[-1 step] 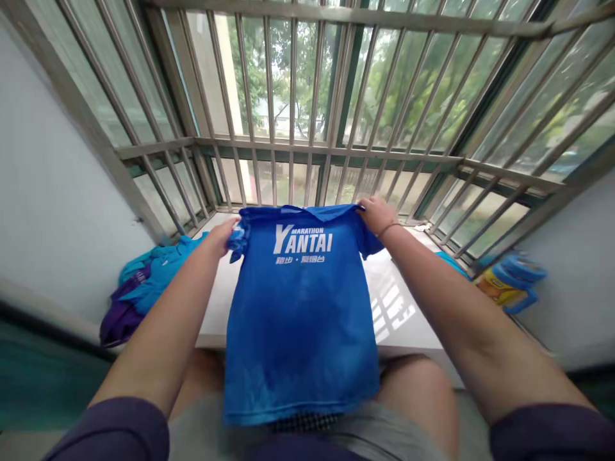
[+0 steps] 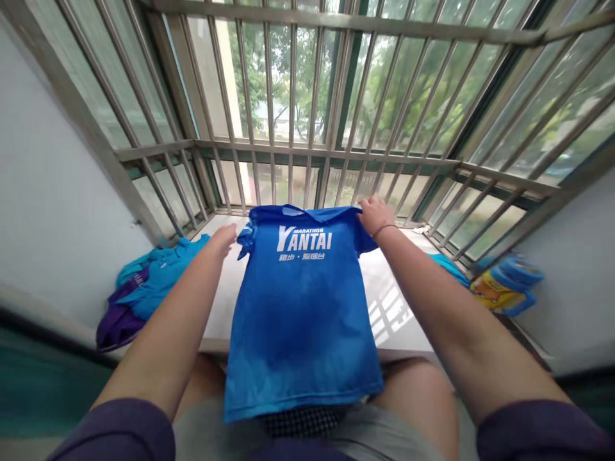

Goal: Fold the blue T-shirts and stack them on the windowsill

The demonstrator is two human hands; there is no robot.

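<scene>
A blue T-shirt (image 2: 305, 307) with white "Marathon Yantai" lettering is spread out in front of me, collar away from me. Its upper part is over the white ledge and its hem hangs over my lap. My right hand (image 2: 377, 216) pinches the shirt at its right shoulder, by the collar side. Just beside the bunched left sleeve (image 2: 246, 240) is my left hand (image 2: 225, 239), its fingers stretched toward the cloth with a small gap between.
Light-blue and purple clothes (image 2: 163, 275) are heaped on the ledge's left end. On the right stand a blue-and-yellow bottle (image 2: 507, 285) with a handle and a piece of teal cloth (image 2: 449, 267). Metal window bars (image 2: 293, 96) enclose the white ledge (image 2: 216, 307).
The shirt's left shoulder and sleeve have shifted a little right, away from my left hand, which has let go of the sleeve. My right hand still grips the other shoulder.
</scene>
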